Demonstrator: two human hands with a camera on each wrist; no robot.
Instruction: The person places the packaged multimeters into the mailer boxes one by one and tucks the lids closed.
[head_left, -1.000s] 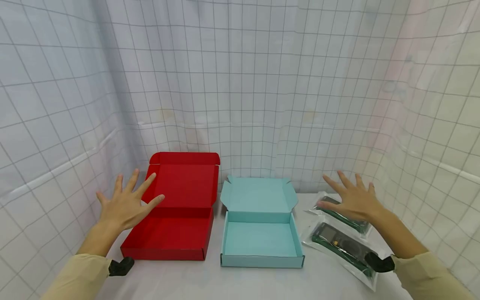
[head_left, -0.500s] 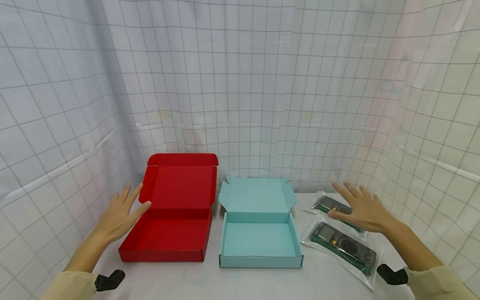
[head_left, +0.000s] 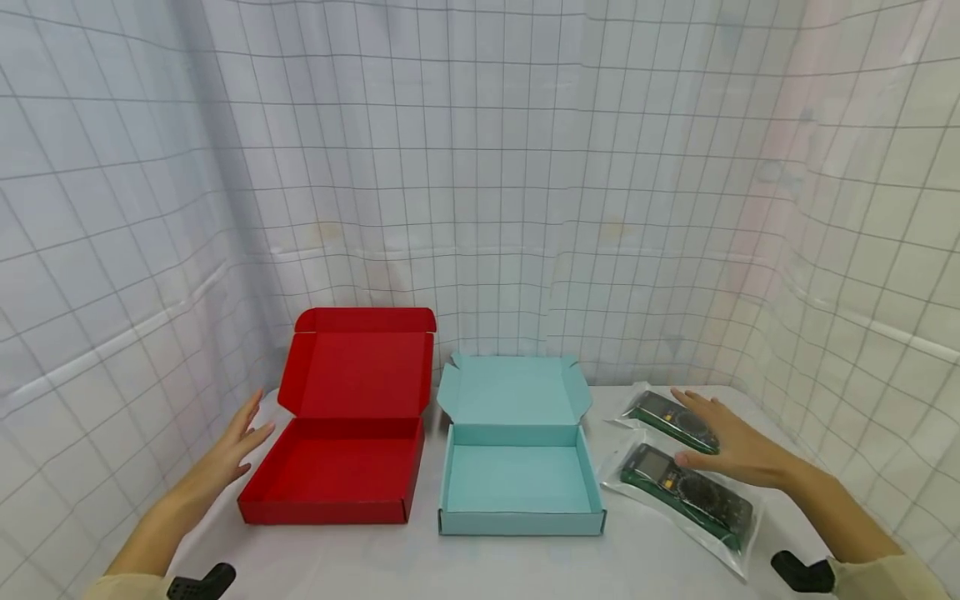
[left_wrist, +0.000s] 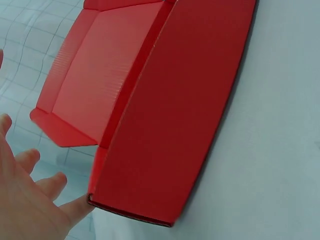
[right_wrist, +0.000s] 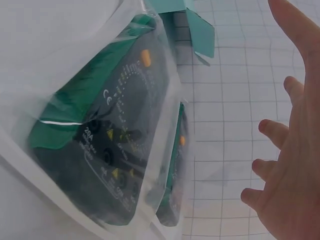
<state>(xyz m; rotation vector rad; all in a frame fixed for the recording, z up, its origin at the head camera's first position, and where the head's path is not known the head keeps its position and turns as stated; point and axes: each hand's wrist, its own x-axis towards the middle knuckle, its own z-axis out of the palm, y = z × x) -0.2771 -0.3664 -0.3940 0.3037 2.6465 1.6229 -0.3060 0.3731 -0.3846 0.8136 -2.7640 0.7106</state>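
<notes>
My left hand is held beside the left side of the red box, fingers spread and holding nothing. That box has its lid raised at the back; in the left wrist view its front wall fills the middle. My right hand hovers over two bagged multimeters, fingers extended. The nearer multimeter lies in a clear plastic bag, its dial and jacks showing in the right wrist view. Behind it, the farther multimeter is partly covered by my right hand in the head view.
Between the red box and the multimeters stands a light blue box, its lid folded up at the back. All of this sits on a white table surface. White grid-patterned curtains enclose the back and both sides.
Both hands have come down; the left has drawn back to the left of the red box, the right has lowered toward the multimeters. The boxes and multimeters stay put.
</notes>
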